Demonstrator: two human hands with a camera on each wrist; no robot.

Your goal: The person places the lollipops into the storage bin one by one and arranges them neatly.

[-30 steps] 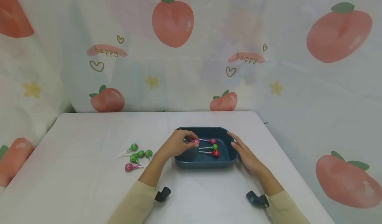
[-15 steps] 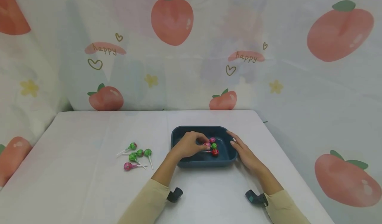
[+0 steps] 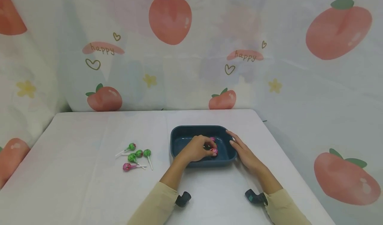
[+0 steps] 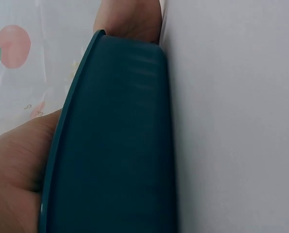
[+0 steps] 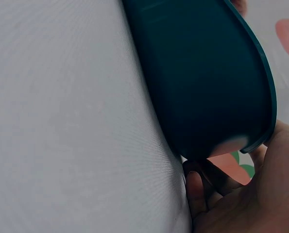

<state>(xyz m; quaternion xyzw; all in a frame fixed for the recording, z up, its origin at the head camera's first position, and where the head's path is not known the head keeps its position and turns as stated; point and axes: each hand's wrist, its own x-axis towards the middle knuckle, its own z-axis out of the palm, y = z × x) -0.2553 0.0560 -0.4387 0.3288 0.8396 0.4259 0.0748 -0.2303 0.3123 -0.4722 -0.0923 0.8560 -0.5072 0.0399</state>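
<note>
A dark blue rectangular tray (image 3: 176,145) stands on the white table. My left hand (image 3: 194,149) reaches over its near wall and pinches a pink-wrapped lollipop (image 3: 214,150) low inside it. Another pink lollipop (image 3: 212,139) lies behind those fingers; the hand hides most of the tray's other contents. At the tray's right end my right hand (image 3: 246,155) holds the wall, thumb at the rim. In the right wrist view, the fingers (image 5: 195,187) of that hand curl beside the tray's lower corner. The left wrist view shows the tray's outer side (image 4: 115,136), with the lollipop out of sight.
Left of the tray lies a loose group of lollipops: several green ones (image 3: 147,153) and a pink one (image 3: 127,167), sticks pointing various ways. A fruit-printed cloth (image 3: 185,68) hangs behind the table (image 3: 89,128).
My left hand has moved right and slightly nearer inside the tray with the pink lollipop, now covering the green and red ones there. My right hand stays at the tray's right end.
</note>
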